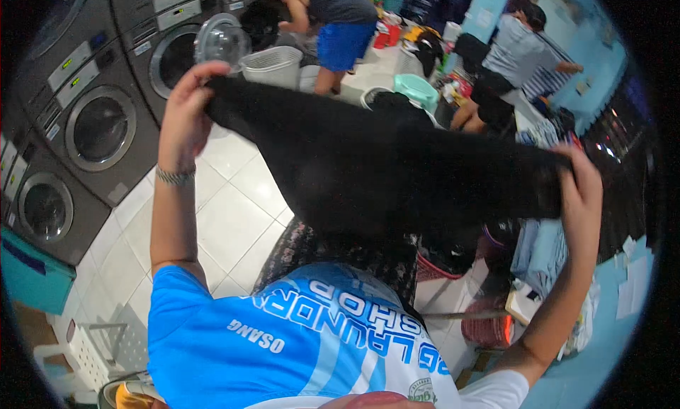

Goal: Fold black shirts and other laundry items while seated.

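A black garment (361,164) is stretched out in the air in front of my chest, its exact kind hard to make out in the dark cloth. My left hand (186,111), with a bracelet at the wrist, pinches its upper left end. At the opposite end, my right hand (581,188) grips the edge, thumb in front of the cloth. The middle of the garment hangs lower than the held ends and hides part of the floor and of my patterned dark bottoms (287,249).
Stacked washing or drying machines (101,127) line the left. A white basket (273,66) stands by an open round door (220,40), near a bending person (345,16). Another person (512,53) handles striped cloth at the right. Folded clothes (539,255) lie beside my right arm.
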The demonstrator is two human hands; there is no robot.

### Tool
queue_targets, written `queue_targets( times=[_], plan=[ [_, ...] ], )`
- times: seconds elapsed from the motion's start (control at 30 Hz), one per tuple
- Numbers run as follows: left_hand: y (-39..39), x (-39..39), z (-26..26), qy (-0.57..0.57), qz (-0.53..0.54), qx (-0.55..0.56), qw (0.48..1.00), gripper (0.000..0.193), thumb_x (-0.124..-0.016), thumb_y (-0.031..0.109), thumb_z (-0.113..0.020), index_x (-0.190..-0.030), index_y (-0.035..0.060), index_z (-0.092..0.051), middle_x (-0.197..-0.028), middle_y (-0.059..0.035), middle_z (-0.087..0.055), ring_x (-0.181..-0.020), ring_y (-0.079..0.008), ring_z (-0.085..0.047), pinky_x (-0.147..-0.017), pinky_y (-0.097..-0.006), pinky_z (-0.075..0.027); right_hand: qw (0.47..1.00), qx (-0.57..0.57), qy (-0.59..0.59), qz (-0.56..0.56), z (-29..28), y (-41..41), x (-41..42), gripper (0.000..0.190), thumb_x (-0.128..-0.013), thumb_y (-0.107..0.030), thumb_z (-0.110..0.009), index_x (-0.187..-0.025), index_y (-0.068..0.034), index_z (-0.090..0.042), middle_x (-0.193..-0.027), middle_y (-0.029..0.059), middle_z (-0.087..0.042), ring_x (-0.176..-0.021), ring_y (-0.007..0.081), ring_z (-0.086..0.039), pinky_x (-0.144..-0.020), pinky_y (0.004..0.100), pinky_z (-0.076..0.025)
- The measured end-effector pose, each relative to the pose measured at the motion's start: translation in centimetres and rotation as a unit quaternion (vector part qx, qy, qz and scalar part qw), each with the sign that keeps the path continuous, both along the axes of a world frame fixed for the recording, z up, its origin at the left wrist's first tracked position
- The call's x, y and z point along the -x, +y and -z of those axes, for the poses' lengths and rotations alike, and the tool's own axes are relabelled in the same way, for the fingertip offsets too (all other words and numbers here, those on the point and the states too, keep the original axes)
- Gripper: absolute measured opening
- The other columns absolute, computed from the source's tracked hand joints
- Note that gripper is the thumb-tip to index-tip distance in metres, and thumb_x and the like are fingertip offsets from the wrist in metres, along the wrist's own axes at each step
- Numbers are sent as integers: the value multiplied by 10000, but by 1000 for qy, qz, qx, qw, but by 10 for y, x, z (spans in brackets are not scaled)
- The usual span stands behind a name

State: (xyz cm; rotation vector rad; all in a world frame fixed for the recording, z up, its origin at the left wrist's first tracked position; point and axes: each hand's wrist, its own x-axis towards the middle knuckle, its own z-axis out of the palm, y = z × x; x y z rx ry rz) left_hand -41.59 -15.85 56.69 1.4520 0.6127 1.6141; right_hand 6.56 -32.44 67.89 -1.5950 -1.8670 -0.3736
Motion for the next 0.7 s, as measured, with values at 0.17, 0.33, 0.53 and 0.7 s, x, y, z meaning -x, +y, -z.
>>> queue_targets(
  times=[0.17, 0.33, 0.53, 0.7],
  plan=[
    [-76, 46, 29, 263, -83, -87, 957, 320, -730, -89, -371, -895, -41, -640, -916, -62, -610, -893, -141, -566, -794, -247, -433, 998, 50, 41, 16, 21, -139, 25, 344, -781, 2, -458, -1089, 37, -606, -1089, 155, -640, -1022, 279, -602, -965, 361, -421],
    [-130, 96, 33, 189, -76, -224, 953, 178, -779, -16, -487, -854, -42, -646, -769, -110, -628, -721, -163, -605, -679, -273, -485, 914, -17, 20, -404, 49, -192, 22, 239, -775, -52, -534, -990, 22, -610, -854, 141, -609, -743, 235, -553, -689, 344, -395],
    [-161, -30, 5, 8, 604, -399, 690, 113, -873, 88, -627, -793, 21, -670, -624, -113, -572, -480, -149, -538, -464, -266, -464, 637, -73, 35, -766, 71, -196, 22, 115, -762, -69, -596, -838, 16, -607, -581, 104, -533, -446, 171, -455, -427, 309, -380],
    [-318, -441, -18, -358, 853, -376, -53, 263, -894, -28, -484, -662, 90, -442, -598, -15, -372, -561, -166, -384, -667, -372, -431, 666, -13, 65, -743, 71, -162, 30, 86, -780, -59, -579, -825, 10, -603, -607, 106, -539, -476, 175, -478, -453, 304, -395]
  ],
)
